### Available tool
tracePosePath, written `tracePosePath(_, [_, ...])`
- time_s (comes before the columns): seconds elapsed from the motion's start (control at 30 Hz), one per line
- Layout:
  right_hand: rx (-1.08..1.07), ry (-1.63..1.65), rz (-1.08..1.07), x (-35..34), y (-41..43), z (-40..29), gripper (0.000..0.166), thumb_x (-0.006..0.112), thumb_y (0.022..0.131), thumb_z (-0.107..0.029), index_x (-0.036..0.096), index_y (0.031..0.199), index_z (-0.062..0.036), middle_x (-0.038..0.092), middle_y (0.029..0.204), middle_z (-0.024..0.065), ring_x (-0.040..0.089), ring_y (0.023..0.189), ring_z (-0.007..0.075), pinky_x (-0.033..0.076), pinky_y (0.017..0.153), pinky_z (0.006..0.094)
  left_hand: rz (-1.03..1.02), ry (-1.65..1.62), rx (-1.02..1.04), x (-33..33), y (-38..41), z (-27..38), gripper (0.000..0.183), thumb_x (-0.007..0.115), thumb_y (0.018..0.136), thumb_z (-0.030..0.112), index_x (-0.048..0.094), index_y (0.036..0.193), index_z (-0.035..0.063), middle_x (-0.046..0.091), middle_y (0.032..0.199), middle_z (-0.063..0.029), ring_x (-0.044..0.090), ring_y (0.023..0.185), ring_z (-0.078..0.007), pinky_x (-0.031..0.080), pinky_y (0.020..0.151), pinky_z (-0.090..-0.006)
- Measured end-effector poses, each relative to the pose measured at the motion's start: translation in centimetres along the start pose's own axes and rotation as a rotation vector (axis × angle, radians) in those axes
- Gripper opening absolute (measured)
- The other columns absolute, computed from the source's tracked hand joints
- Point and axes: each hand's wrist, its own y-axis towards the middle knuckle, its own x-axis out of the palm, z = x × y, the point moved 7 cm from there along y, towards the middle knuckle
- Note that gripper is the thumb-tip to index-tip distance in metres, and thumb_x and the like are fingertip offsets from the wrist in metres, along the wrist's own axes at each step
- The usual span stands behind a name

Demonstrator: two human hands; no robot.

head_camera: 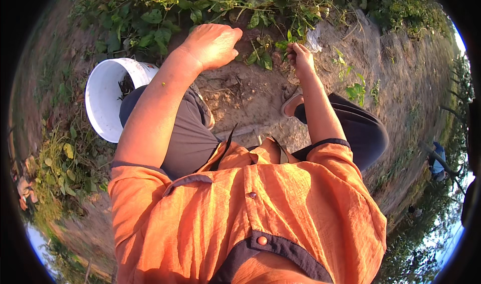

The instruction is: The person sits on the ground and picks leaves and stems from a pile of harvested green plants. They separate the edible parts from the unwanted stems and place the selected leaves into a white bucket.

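Observation:
My left hand (pixel 214 45) is bent at the wrist over the edge of the leafy plants (pixel 161 28), its fingers curled and pointing right; what lies under them is hidden. Thumb and fingers of my right hand (pixel 300 56) are pinched together at a small green leafy sprig (pixel 282 44). Just beyond that hand a crumpled whitish piece, perhaps plastic film, (pixel 313 38) lies on the soil. A white plastic bucket (pixel 105 100) stands tilted beside my left knee, with dark, thin pieces, perhaps pods, (pixel 126 85) inside.
Bare soil (pixel 240 92) with dry stalks lies between my legs. Small seedlings (pixel 356 91) grow at the right. Yellowing plants (pixel 64 160) are behind the bucket. Another person (pixel 437 162) is far off at the right edge, near branches.

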Motion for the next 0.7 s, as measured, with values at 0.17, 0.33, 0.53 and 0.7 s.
tracePosePath(0.17, [-0.099, -0.119, -0.051, 2.3, -0.3, -2.2, 0.025, 0.052, 0.1, -0.023, 0.067, 0.108, -0.005, 0.068, 0.087, 0.0041, 0.057, 0.062, 0.0072, 0.045, 0.054, 0.0241, 0.005, 0.005, 0.016, 0.0, 0.1, 0.4, 0.033, 0.065, 0.084, 0.021, 0.061, 0.113, 0.0053, 0.066, 0.107, -0.0138, 0.062, 0.103, -0.034, 0.049, 0.088, -0.0456])
tracePosePath(0.33, [-0.182, -0.851, 0.025, 6.5, 3.3, -5.7, 0.051, 0.065, 0.086, -0.048, 0.069, 0.11, -0.0029, 0.071, 0.096, 0.0118, 0.067, 0.087, 0.0267, 0.052, 0.08, 0.0401, -0.033, 0.033, 0.019, 0.6, -0.1, 0.5, 0.035, 0.064, 0.083, 0.02, 0.061, 0.115, 0.005, 0.066, 0.105, -0.0142, 0.063, 0.102, -0.034, 0.05, 0.088, -0.0458])
tracePosePath(0.53, [-0.073, -1.275, -0.12, 11.0, 5.6, -4.2, 0.06, 0.067, 0.08, -0.056, 0.07, 0.108, -0.0034, 0.071, 0.101, 0.0144, 0.067, 0.097, 0.0302, 0.052, 0.082, 0.0422, 0.03, -0.015, 0.112, 1.3, 0.1, 1.3, 0.027, 0.066, 0.081, 0.019, 0.063, 0.102, 0.0022, 0.066, 0.094, -0.0156, 0.066, 0.092, -0.0338, 0.053, 0.08, -0.0455])
tracePosePath(0.7, [-0.221, -1.303, -0.147, 13.1, 3.8, -2.6, 0.044, 0.068, 0.081, -0.047, 0.07, 0.112, -0.0146, 0.071, 0.105, 0.0125, 0.068, 0.097, 0.0304, 0.053, 0.083, 0.042, 0.038, -0.019, 0.1, 1.4, 0.1, 1.0, 0.023, 0.063, 0.079, 0.015, 0.064, 0.098, 0.0014, 0.067, 0.094, -0.0162, 0.066, 0.092, -0.0346, 0.053, 0.08, -0.0452])
